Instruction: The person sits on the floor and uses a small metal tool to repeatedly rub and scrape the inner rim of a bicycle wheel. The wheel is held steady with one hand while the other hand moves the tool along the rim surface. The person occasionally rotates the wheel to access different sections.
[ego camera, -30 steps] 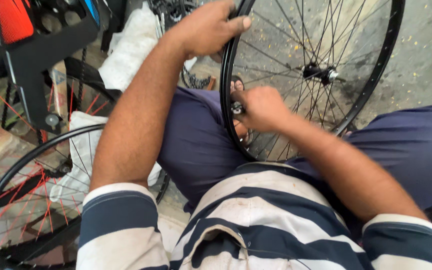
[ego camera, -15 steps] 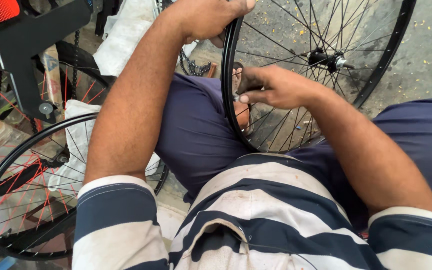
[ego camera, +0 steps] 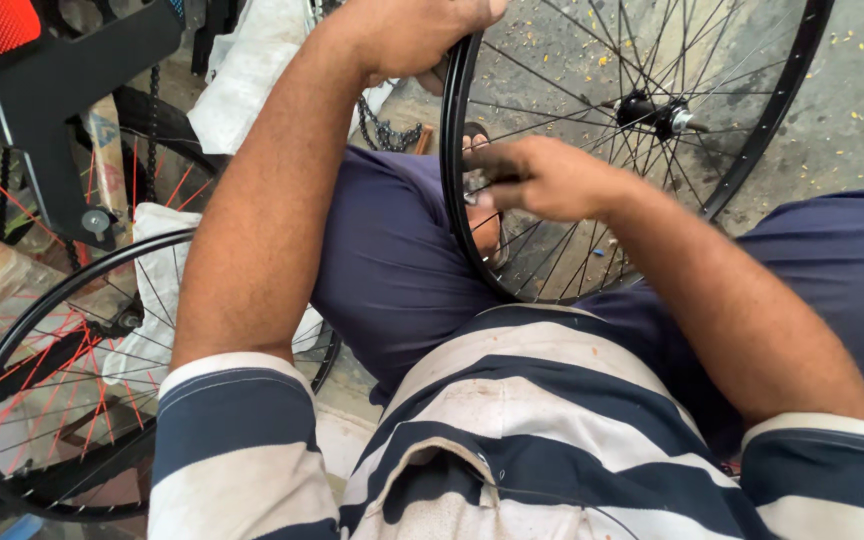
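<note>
Wheel: the black bicycle wheel (ego camera: 752, 150) stands upright between my knees, its plane running away from me, hub (ego camera: 652, 110) beyond my right hand.
Left hand: my left hand (ego camera: 412, 30) is wrapped shut over the wheel's rim at the top, steadying it.
Right hand: my right hand (ego camera: 542, 180) sits at the near left stretch of the rim, fingers pinched together against the spokes; what they pinch, if anything, I cannot tell.
Key relation: the rim lies just left of my right fingertips, touching; the right hand is the nearer one to that spot.
Beside the wheel: a second wheel with red spokes (ego camera: 52, 400) lies well to its left.
</note>
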